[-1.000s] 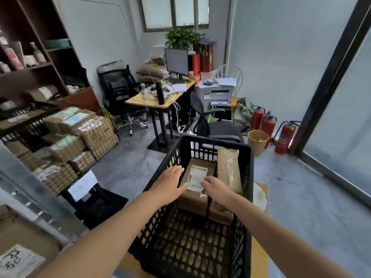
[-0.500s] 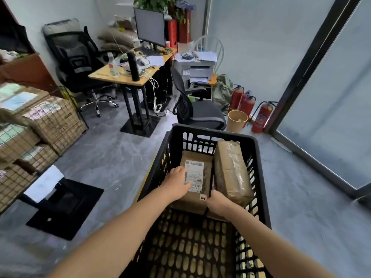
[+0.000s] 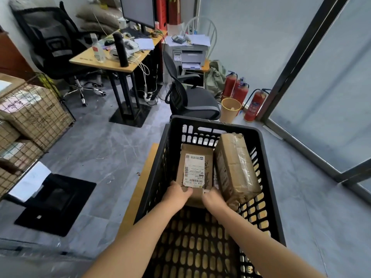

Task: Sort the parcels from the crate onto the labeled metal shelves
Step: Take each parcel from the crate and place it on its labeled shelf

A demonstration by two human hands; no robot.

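Observation:
A black slatted crate (image 3: 267,177) stands on the floor in front of me. Inside it lies a flat brown parcel (image 3: 195,155) with a white shipping label on top. Both my hands hold its near end: my left hand (image 3: 177,194) grips the near left corner, my right hand (image 3: 213,198) grips the near right corner. A second, taped brown parcel (image 3: 234,167) leans tilted against the crate's right wall, touching the first parcel's right side. The near half of the crate holds nothing.
Wire-fronted shelving with stacked cardboard boxes (image 3: 34,113) fills the left edge. Behind the crate stand an office chair (image 3: 190,99), a desk (image 3: 116,61), a yellow bin (image 3: 229,109) and red fire extinguishers (image 3: 255,105). A glass door (image 3: 321,97) runs along the right. A black mat (image 3: 56,203) lies at left.
The view has tilted down toward the crate. My hands slid back from the top of the labelled parcel to its near end and closed on its corners.

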